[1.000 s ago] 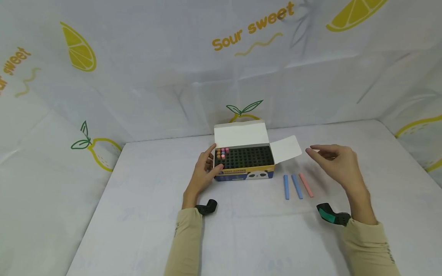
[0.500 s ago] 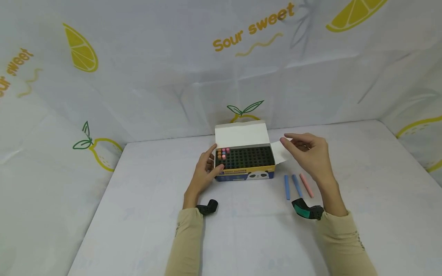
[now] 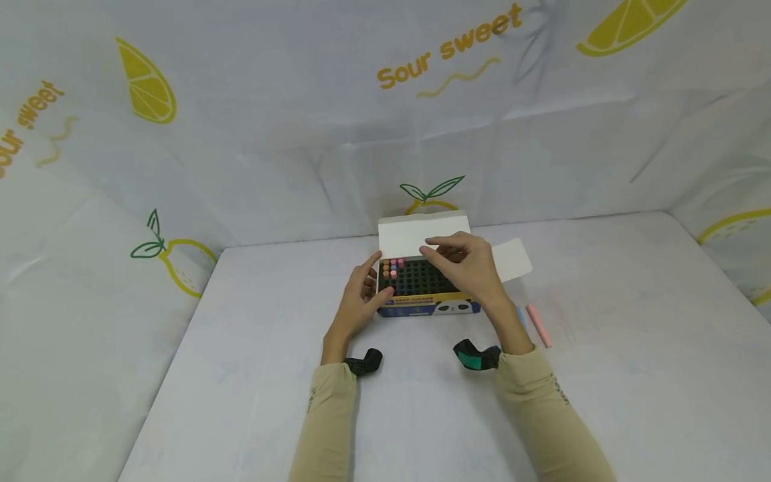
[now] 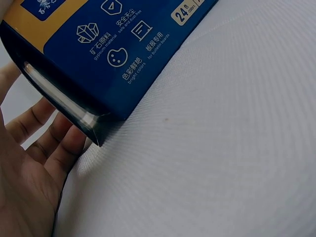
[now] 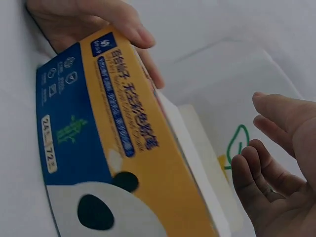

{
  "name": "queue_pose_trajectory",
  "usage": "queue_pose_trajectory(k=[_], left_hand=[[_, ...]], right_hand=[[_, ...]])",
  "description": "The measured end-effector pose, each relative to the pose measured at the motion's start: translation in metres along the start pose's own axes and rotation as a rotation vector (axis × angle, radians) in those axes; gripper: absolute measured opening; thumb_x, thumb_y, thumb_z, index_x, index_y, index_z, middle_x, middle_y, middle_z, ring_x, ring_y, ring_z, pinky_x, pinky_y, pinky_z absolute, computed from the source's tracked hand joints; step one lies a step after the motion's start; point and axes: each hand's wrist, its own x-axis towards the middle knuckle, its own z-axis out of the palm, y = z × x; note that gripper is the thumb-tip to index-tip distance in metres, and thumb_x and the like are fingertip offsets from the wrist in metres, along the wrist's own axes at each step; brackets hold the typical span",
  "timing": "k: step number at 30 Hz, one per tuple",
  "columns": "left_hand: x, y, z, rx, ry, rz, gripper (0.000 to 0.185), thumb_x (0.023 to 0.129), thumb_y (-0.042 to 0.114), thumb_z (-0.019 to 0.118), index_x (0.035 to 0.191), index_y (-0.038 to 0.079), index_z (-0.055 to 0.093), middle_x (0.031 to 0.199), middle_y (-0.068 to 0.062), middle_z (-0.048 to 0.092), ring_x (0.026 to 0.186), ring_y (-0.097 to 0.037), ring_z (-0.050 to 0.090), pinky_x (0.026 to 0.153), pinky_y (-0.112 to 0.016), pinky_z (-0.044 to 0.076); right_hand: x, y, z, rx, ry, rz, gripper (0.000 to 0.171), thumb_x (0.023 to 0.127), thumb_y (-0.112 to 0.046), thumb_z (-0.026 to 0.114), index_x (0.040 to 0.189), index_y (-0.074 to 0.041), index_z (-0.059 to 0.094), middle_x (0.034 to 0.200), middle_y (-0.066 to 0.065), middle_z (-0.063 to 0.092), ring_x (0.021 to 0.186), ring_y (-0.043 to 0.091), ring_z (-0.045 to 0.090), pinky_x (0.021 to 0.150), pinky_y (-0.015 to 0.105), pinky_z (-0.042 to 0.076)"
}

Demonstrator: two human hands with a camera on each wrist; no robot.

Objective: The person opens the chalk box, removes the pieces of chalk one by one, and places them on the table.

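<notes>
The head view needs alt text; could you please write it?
A person's left hand grips an open blue and yellow cardboard box, while their right hand hovers above it. A slim pink chalk stick and a partly hidden blue one lie to its right.

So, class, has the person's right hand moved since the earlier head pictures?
Yes, leftward: in the head view, the right hand was right of the box and its side flap; now it overlaps the box's right part.
</notes>
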Motion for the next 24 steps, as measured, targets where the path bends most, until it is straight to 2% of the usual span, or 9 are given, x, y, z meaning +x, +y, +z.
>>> queue_pose_trajectory(k=[5,8,14,24], left_hand=[[-0.001,-0.001,0.0,-0.004,0.004,0.0,0.081,0.093,0.064,0.061,0.161,0.031,0.033,0.12,-0.014,0.048,0.089,-0.018,0.047,0.078,-0.027,0.046],[0.0,-0.001,0.001,-0.013,0.0,0.003,0.082,0.092,0.065,0.061,0.161,0.03,0.033,0.12,-0.014,0.048,0.089,-0.018,0.048,0.078,-0.027,0.046],[0.0,0.001,0.0,-0.018,-0.003,0.013,0.085,0.091,0.069,0.06,0.161,0.027,0.034,0.119,-0.014,0.049,0.088,-0.018,0.048,0.076,-0.026,0.047],[0.0,0.002,-0.001,-0.008,0.002,0.001,0.083,0.092,0.065,0.062,0.161,0.028,0.034,0.118,-0.014,0.049,0.087,-0.017,0.048,0.076,-0.026,0.047]], right_hand=[[0.007,0.004,0.027,-0.04,-0.053,0.004,0.023,0.09,-0.013,0.078,0.108,0.002,0.079,0.09,0.019,0.071,0.076,0.025,0.07,0.068,0.019,0.053],[0.008,0.005,0.038,-0.065,-0.074,0.001,0.023,0.09,-0.013,0.078,0.108,0.002,0.079,0.09,0.019,0.07,0.076,0.03,0.07,0.066,0.022,0.052],[0.007,0.011,0.049,-0.128,-0.08,-0.005,0.021,0.091,-0.011,0.077,0.106,0.003,0.079,0.088,0.019,0.07,0.073,0.028,0.068,0.064,0.024,0.052],[0.005,0.012,0.056,-0.241,-0.062,0.016,0.019,0.09,-0.01,0.078,0.1,0.005,0.08,0.087,0.019,0.068,0.074,0.026,0.066,0.063,0.029,0.053]])
